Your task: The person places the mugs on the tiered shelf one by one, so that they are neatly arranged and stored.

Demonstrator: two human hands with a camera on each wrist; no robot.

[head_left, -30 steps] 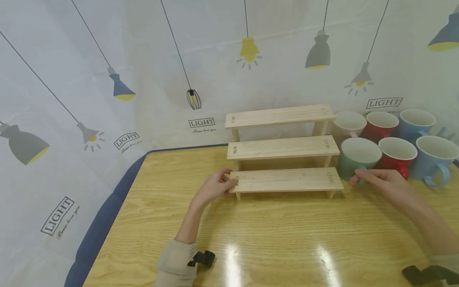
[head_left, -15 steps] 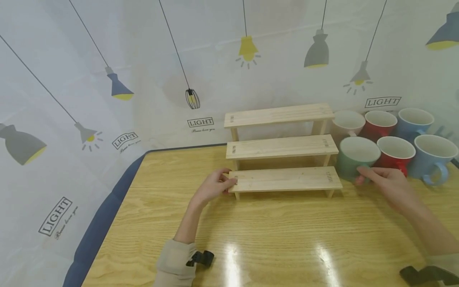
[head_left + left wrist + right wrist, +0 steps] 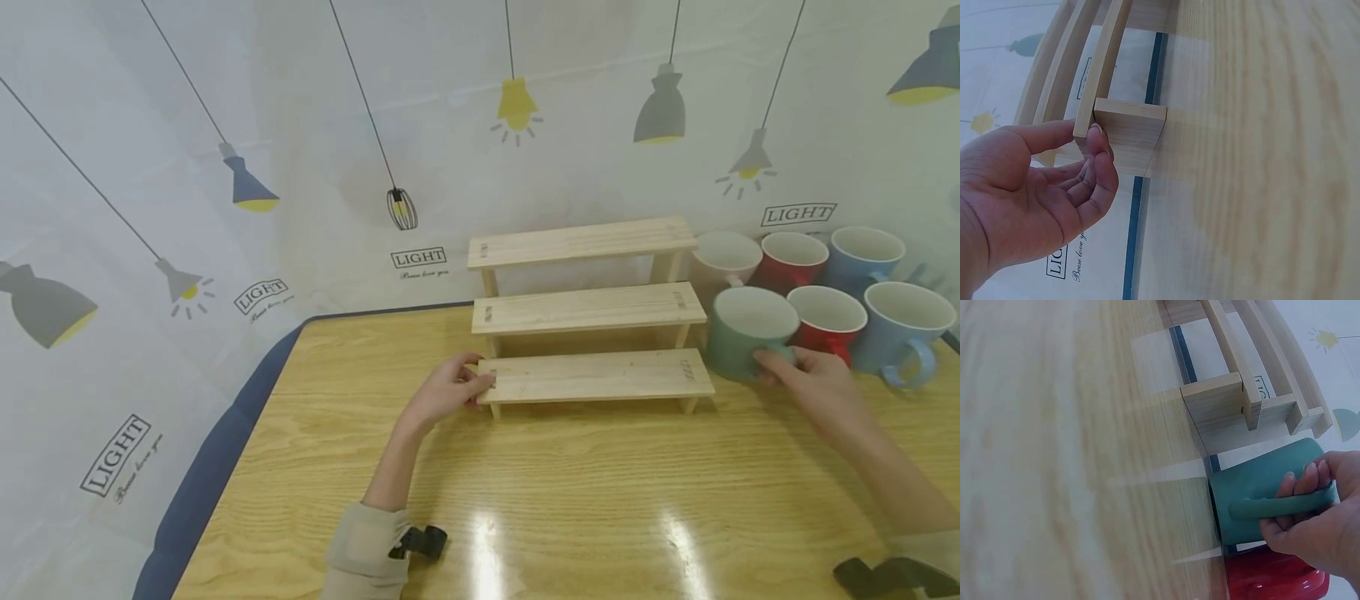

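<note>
My left hand pinches the left end of the lowest board of a three-tier wooden shelf; in the left wrist view the thumb lies over the board and the fingers curl beneath. At the shelf's right stands a green mug, pale inside. My right hand holds its handle, and in the right wrist view the fingers pass through the handle. Whether the mug's base touches the table, I cannot tell.
Beside and behind the green mug stand two red mugs, two blue mugs and a pale pink mug. The wooden table backs onto a white lamp-printed curtain.
The green mug has shifted slightly right and its handle has swung to the right with my right hand. My left hand stays on the shelf board.
</note>
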